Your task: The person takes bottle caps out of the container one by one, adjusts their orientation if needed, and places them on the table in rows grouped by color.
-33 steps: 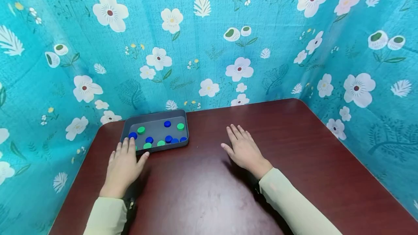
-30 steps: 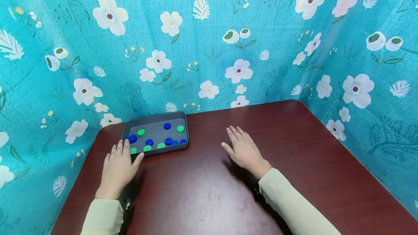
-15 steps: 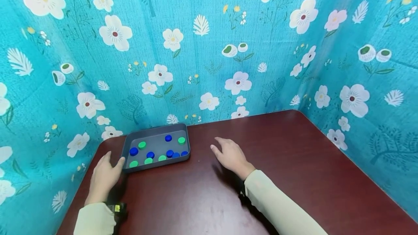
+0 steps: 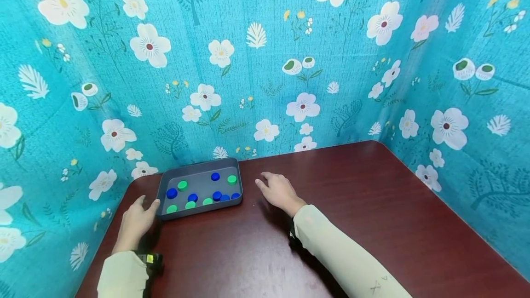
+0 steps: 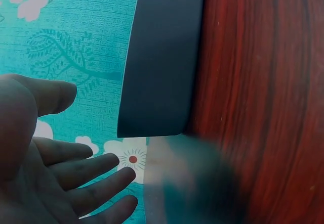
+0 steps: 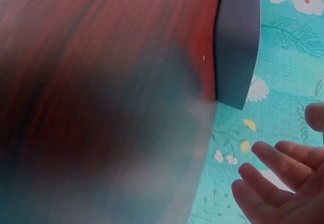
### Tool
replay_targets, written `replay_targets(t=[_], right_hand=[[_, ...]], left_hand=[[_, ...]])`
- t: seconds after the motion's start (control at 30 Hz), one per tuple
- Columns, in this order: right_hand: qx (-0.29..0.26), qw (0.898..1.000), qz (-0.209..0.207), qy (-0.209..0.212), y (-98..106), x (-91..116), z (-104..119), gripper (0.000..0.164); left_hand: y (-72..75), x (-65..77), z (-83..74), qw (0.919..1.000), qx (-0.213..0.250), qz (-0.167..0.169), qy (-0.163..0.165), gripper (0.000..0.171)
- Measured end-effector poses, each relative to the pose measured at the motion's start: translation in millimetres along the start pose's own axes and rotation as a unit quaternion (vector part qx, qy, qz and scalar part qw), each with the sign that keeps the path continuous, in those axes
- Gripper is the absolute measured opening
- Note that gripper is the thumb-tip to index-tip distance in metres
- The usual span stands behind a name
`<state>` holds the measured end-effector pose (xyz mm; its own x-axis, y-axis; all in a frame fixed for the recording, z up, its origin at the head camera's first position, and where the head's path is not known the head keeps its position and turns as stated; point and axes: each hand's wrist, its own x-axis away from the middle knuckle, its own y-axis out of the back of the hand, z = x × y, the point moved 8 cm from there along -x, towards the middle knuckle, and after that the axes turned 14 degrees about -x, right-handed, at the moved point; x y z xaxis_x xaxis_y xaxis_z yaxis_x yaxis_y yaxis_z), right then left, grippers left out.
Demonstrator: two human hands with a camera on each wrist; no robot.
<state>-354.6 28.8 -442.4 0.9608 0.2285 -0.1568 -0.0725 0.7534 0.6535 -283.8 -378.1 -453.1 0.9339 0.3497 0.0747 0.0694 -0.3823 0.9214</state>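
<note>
A dark grey rectangular tray (image 4: 200, 212) lies at the back left of the table in the head view. Inside it are several blue bottle caps (image 4: 171, 193) and several green bottle caps (image 4: 182, 186), scattered about. My left hand (image 4: 135, 220) is beside the tray's left end, thumb near the corner; the left wrist view shows its fingers apart from the tray wall (image 5: 161, 57). To the right of the tray, a short gap away, hovers my right hand (image 4: 279, 192), with relaxed fingers and nothing held. The right wrist view shows the tray's other end (image 6: 237, 47) beyond those fingers.
The dark red-brown wooden table (image 4: 331, 233) reflects light near its front. A turquoise floral curtain (image 4: 265, 82) hangs along the back and both sides. Each wrist carries a dark strapped device, the left one (image 4: 152, 261) showing a small yellow-green patch.
My left hand has moved from over the tray's front left corner to its left side. My right hand has moved left toward the tray. The head view has tilted up slightly.
</note>
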Motion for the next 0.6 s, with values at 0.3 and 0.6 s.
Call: replay_targets(t=[0.3, 0.6], right_hand=[[0.014, 0.999, 0.044, -0.011, -28.4, -15.8, 7.1, 0.052], [0.023, 0.998, 0.058, -0.004, -47.5, -22.5, 10.6, 0.044]], left_hand=[[-6.2, -12.3, 3.7, 0.9999, 0.002, 0.009, 0.003, 0.076], [-10.2, -16.9, 5.2, 0.9999, -0.009, 0.006, -0.008, 0.062]])
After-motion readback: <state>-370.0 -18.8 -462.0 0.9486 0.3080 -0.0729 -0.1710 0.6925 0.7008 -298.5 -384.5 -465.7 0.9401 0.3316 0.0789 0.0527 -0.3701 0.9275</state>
